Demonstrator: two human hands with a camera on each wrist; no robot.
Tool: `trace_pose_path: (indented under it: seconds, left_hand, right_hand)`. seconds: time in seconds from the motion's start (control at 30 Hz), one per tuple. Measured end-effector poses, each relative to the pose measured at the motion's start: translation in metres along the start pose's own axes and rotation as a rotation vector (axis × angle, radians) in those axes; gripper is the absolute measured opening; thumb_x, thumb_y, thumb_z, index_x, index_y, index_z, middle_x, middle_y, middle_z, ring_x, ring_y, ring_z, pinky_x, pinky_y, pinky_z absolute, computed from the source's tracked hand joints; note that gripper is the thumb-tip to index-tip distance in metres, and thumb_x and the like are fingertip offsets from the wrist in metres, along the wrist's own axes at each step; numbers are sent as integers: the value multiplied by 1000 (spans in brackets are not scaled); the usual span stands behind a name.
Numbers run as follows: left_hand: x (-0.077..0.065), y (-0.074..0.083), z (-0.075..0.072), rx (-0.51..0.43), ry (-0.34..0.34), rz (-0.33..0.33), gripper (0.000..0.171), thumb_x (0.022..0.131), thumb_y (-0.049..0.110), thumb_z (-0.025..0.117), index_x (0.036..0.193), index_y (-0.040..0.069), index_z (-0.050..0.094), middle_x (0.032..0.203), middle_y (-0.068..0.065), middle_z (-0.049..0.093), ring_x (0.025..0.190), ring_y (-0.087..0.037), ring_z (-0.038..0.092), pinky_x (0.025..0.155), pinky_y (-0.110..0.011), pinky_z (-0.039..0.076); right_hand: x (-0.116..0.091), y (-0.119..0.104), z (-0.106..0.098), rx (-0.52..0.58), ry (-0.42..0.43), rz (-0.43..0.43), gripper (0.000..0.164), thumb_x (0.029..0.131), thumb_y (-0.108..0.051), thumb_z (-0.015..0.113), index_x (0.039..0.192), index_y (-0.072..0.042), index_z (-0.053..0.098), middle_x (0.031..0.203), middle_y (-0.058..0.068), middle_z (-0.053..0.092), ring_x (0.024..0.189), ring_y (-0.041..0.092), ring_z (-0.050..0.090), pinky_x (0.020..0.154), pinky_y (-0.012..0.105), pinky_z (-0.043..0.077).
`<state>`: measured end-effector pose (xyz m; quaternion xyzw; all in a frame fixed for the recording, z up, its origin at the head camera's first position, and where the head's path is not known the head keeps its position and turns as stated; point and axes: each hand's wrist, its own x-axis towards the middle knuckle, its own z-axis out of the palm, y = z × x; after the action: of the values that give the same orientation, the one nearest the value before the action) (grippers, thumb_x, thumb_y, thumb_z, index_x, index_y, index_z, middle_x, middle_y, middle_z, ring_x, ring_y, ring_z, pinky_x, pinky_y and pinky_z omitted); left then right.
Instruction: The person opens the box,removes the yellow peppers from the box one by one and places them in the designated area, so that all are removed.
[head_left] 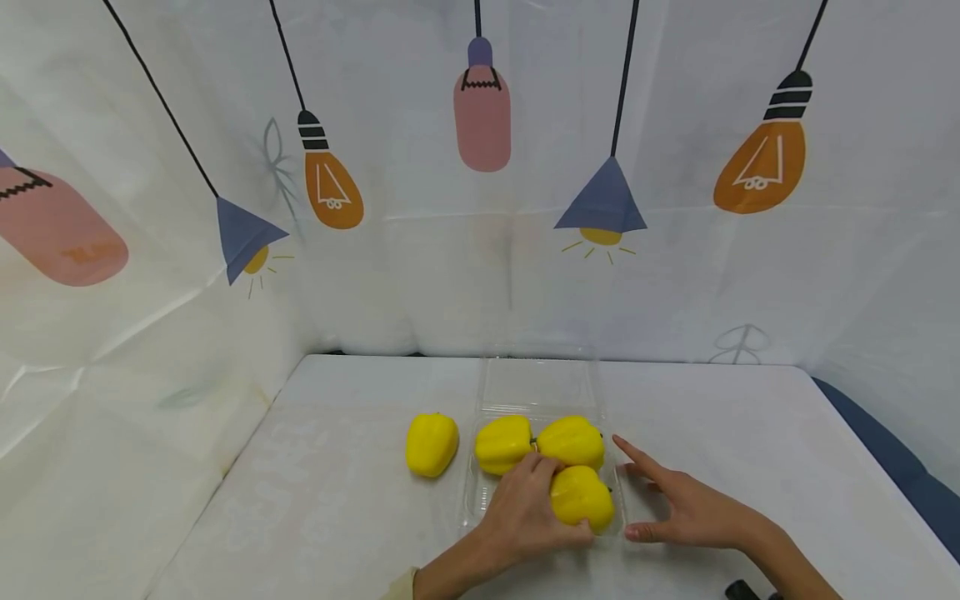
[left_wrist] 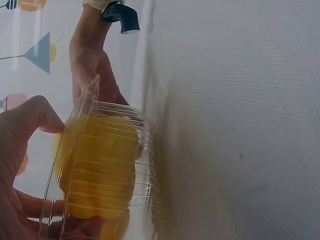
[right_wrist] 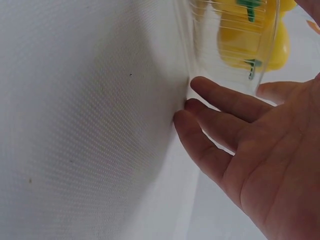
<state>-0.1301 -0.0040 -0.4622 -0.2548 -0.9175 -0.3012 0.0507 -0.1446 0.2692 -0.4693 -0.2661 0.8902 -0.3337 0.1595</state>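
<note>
Two hands at work with yellow peppers and a clear plastic container. The left hand (head_left: pixel 527 515) reaches in over the container's near side and holds the near pepper (head_left: pixel 585 497), its fingers along the fruit's far left side and its thumb at the near edge; the pepper thus lies between thumb and fingers, to the right of the palm. The right hand (head_left: pixel 678 510) is spread wide and holds nothing: it stands just beside the container's right wall, thumb well apart from the fingers, the near pepper lying to its left across the clear plastic. Whether its fingertips touch the wall cannot be told. The clear container (head_left: pixel 477 497) sits on the white table (head_left: pixel 337 475), its transparent lid (head_left: pixel 538 387) opened away toward the rear. Within it, behind the near pepper, lie the back left pepper (head_left: pixel 501 446) and the back right pepper (head_left: pixel 576 440); the fingers of the left hand reach the gap in front of these two. The outer pepper (head_left: pixel 432 446) rests on the table to the left of the container, apart from both hands. Behind hangs a white sheet (head_left: pixel 420 275) printed with lamps.
</note>
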Motion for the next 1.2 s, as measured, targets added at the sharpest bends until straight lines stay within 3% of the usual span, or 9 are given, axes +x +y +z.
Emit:
trace_pose_path:
  seconds: [0.4, 0.77, 1.03, 1.2]
  left_hand:
    - [0, -2, -3, -91, -52, -95, 60, 73, 54, 77, 119, 19, 61, 105, 14, 54, 87, -1, 50, 82, -24, 48]
    - [-1, -5, -3, -124, -37, -57, 58, 73, 52, 77, 118, 17, 63, 103, 13, 55, 85, 0, 51, 79, -21, 48]
    - [-1, -7, -5, -198, -61, -99, 60, 73, 53, 77, 119, 16, 64, 103, 14, 56, 87, 0, 50, 80, -23, 48]
    - [0, -8, -5, -208, -41, -100, 60, 72, 53, 77, 118, 16, 65, 103, 15, 56, 87, 0, 50, 80, -23, 48]
  right_hand:
    - [0, 0, -1, 23, -12, 11, 105, 86, -42, 75, 159, -21, 3, 141, 24, 48, 118, 42, 55, 91, 62, 45]
    - [-1, 1, 1, 14, -6, -1, 104, 87, -43, 74, 159, -21, 3, 141, 24, 48, 118, 41, 55, 91, 58, 46]
    - [0, 0, 0, 30, -9, 4, 104, 86, -41, 75, 159, -21, 3, 141, 27, 47, 118, 44, 55, 91, 64, 44]
    - [0, -1, 0, 31, -4, 2, 105, 86, -41, 75, 159, -22, 3, 141, 28, 47, 118, 45, 54, 91, 65, 43]
